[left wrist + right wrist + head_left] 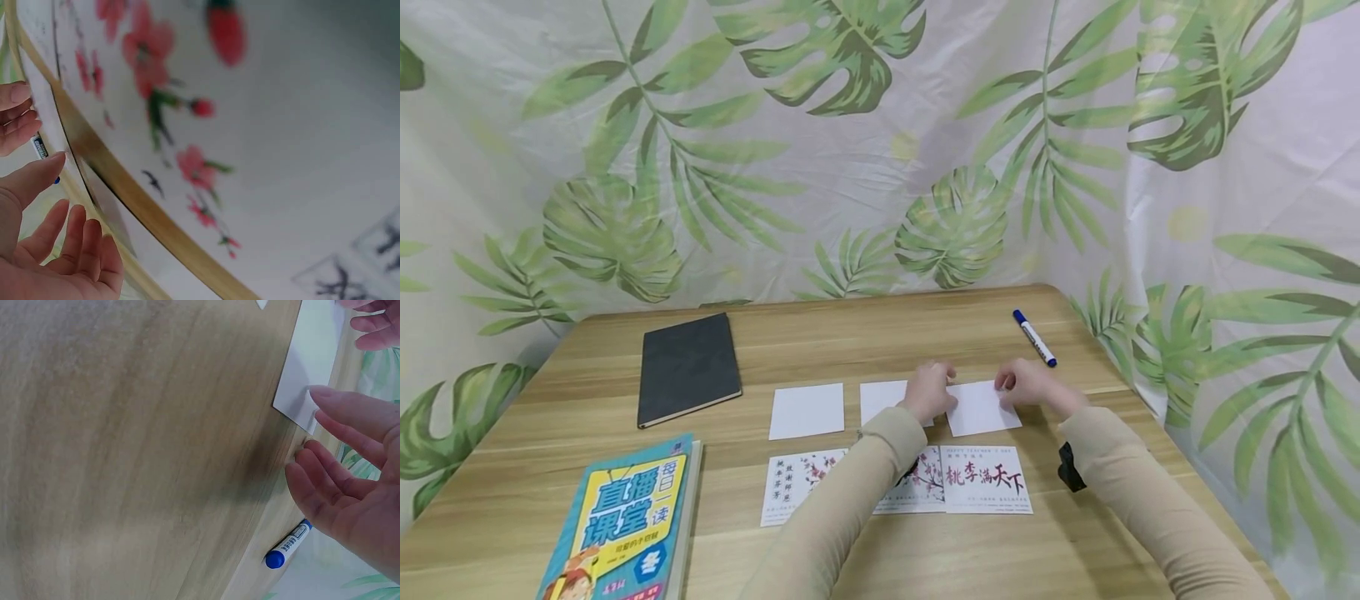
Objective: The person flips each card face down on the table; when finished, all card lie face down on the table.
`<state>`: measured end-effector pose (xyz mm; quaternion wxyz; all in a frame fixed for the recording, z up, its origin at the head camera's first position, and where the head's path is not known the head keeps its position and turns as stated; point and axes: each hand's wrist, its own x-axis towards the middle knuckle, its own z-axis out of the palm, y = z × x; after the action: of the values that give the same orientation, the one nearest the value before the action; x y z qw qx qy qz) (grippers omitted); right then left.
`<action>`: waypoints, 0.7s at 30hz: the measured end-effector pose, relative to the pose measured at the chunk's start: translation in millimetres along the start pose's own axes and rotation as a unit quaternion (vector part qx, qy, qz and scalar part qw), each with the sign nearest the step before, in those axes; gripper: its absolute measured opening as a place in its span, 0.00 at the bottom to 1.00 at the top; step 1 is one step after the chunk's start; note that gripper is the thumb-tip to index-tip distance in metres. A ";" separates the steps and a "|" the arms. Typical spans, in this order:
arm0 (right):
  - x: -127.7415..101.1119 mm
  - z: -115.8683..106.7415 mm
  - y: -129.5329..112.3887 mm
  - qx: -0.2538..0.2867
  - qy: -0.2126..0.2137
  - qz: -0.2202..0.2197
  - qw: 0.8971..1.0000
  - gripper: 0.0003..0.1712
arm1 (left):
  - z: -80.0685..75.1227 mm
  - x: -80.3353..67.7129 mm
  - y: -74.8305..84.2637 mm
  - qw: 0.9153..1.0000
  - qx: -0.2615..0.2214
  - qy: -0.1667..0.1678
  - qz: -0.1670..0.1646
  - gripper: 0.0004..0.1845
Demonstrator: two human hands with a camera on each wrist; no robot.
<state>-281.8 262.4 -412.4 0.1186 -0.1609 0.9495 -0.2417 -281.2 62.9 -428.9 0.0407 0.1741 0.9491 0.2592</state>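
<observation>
Tabletop (887, 333) of light-brown wood grain, head view. In the far row we find three plain white, nearly square paper cards: the left blank card (807, 411), the middle blank card (880, 400) and the right blank card (981, 408), with the left hand (931, 390) at its left edge and the right hand (1030, 385) at its right. In the near row lie the blossom-printed left card (805, 479), the blossom-printed middle card (928, 493) and the red-lettered right card (988, 479). We judge both rows to be in place, with only the right blank card not yet left by the hands. A black notebook (688, 367), a thick blue-and-yellow book (625, 517) and a white marker with blue ends (1035, 337) lie apart. The left hand and its beige sleeve (846, 500) hide parts of three cards; the frame cuts off the book.

Left wrist view: we see the left hand's fingers relaxed, thumb well apart from them. Blurred blossom print fills most of the frame.

Right wrist view: the right hand's fingers are loosely bent and gripping nothing visible, its thumb over the blank card; we cannot tell whether it presses. The left hand is cut off.
</observation>
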 end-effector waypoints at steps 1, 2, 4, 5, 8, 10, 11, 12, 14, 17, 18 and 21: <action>-1.2 0.7 -0.6 -0.003 -0.001 -0.005 1.000 0.14 | 0.8 -0.7 -0.2 1.000 0.006 0.000 0.000 0.22; -2.2 1.5 -1.1 -0.006 0.001 -0.006 1.000 0.15 | 1.5 -1.5 -0.5 1.000 0.014 -0.001 0.001 0.22; -4.4 2.3 -1.7 -0.017 0.005 -0.011 1.000 0.17 | -0.2 -3.6 -0.4 1.000 0.023 -0.006 0.008 0.22; -5.8 2.3 -1.9 -0.021 0.005 -0.015 1.000 0.19 | -2.4 -4.8 0.0 1.000 0.022 -0.009 0.013 0.21; -10.0 0.6 -1.3 -0.028 0.019 -0.016 0.999 0.25 | -13.9 -9.4 2.8 0.999 0.004 -0.028 0.035 0.21; -13.9 -2.0 -1.0 -0.027 0.028 -0.020 0.999 0.28 | -24.1 -13.6 5.3 0.998 -0.017 -0.048 0.047 0.22; -16.2 -3.4 -0.8 -0.026 0.034 -0.024 0.999 0.29 | -28.8 -16.0 6.5 0.997 -0.026 -0.057 0.053 0.22; -18.5 -4.8 -0.8 -0.028 0.040 -0.025 0.999 0.30 | -33.0 -18.6 7.5 0.995 -0.035 -0.069 0.057 0.23; -23.5 -6.8 -1.6 -0.028 0.047 -0.035 0.998 0.30 | -39.7 -24.7 9.5 0.993 -0.042 -0.088 0.064 0.23; -32.5 -7.0 -3.3 -0.023 0.047 -0.042 0.998 0.28 | -42.4 -33.6 11.0 0.991 -0.043 -0.104 0.078 0.22; -35.6 -6.1 -4.0 -0.022 0.043 -0.044 0.998 0.28 | -42.0 -36.8 11.5 0.990 -0.045 -0.110 0.079 0.22; -45.4 -0.5 -5.1 -0.013 0.022 -0.045 0.999 0.26 | -36.6 -44.6 12.0 0.988 -0.043 -0.122 0.079 0.21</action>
<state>-238.9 274.8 -402.7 0.0843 -0.1996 0.9468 -0.2380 -241.9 39.4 -391.9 0.1429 0.2765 0.9083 0.2795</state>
